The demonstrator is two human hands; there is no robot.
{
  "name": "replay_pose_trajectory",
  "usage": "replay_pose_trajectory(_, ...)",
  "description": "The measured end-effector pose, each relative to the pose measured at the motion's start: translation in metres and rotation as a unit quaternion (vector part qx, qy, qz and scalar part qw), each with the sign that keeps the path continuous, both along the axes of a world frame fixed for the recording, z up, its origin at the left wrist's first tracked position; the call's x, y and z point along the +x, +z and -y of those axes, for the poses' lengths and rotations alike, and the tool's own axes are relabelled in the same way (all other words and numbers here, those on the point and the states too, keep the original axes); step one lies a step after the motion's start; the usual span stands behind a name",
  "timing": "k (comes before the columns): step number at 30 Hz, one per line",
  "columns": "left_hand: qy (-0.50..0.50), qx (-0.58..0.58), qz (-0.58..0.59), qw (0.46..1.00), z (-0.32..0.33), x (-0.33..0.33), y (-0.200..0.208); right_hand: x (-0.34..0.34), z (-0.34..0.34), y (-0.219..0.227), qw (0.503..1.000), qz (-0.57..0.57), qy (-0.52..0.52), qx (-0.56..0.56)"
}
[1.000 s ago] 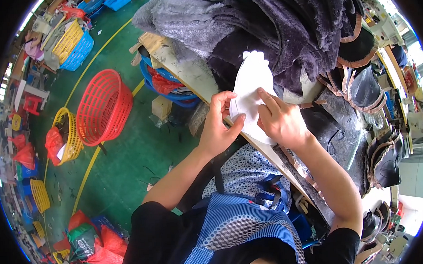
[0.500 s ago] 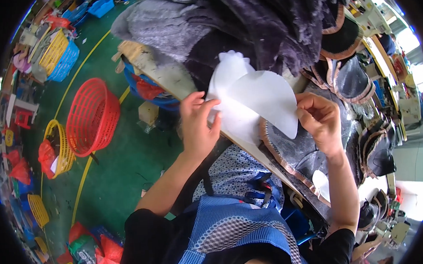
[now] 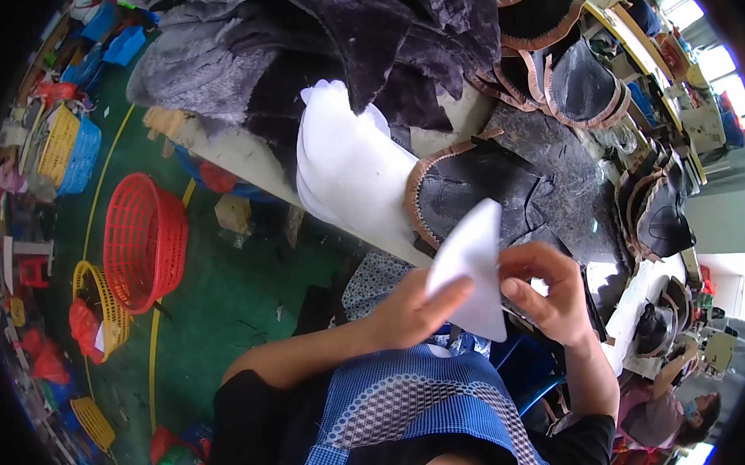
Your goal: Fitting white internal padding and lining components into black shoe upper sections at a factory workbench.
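Over on my left, a yellow basket (image 3: 119, 320) stands on the green floor beside a red basket (image 3: 166, 258). Next comes grey fur (image 3: 207, 69), heaped along the far side of the pale table (image 3: 227, 149), and here's the white stack (image 3: 349, 167), lying near its front edge. Now my left hand (image 3: 413, 311), gripping a single white sheet (image 3: 472, 257), thumb laid across its face! That sheet is up in front of me, tilted, above the table's near edge. Behind it lies a dark piece (image 3: 491, 182) with a brown, stitched-looking border. And my right hand (image 3: 551, 295): half-curled just beside the sheet's right edge, thumb and forefinger parted; whether the fingertips touch it, I can't tell. Further right, more dark bordered pieces (image 3: 658, 207) overlap, and a masked person (image 3: 659, 415) sits at the edge of my view.
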State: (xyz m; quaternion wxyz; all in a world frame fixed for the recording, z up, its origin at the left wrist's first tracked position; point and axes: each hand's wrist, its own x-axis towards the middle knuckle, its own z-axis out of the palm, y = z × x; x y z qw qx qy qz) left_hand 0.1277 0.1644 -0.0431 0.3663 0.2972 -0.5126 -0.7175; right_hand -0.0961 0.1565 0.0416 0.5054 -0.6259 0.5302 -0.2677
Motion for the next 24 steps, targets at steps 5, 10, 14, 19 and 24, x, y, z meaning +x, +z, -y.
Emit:
replay_pose_trajectory(5,0.18,-0.459,0.153,0.857,0.015,-0.005,-0.014,-0.014,0.021,-0.002,0.981,0.035,-0.182,-0.063)
replay_pose_trajectory(10,0.218,-0.496,0.292,0.788,0.022,0.004,-0.054,0.012,0.061,-0.052,0.989,0.058,-0.136,0.01)
replay_pose_trajectory(14,0.225,-0.478,0.292,0.797,0.022,0.005,-0.063,0.022,0.066,-0.088,0.984,0.068,-0.162,0.016)
replay_pose_trajectory(19,0.239,-0.46,0.276,0.809,0.023,0.008,-0.067,0.031,0.067,-0.093,0.984,0.035,-0.173,0.012)
replay_pose_trajectory(24,0.18,-0.481,0.324,0.795,0.033,0.007,-0.057,0.032,0.074,-0.101,0.98,-0.044,-0.188,-0.037)
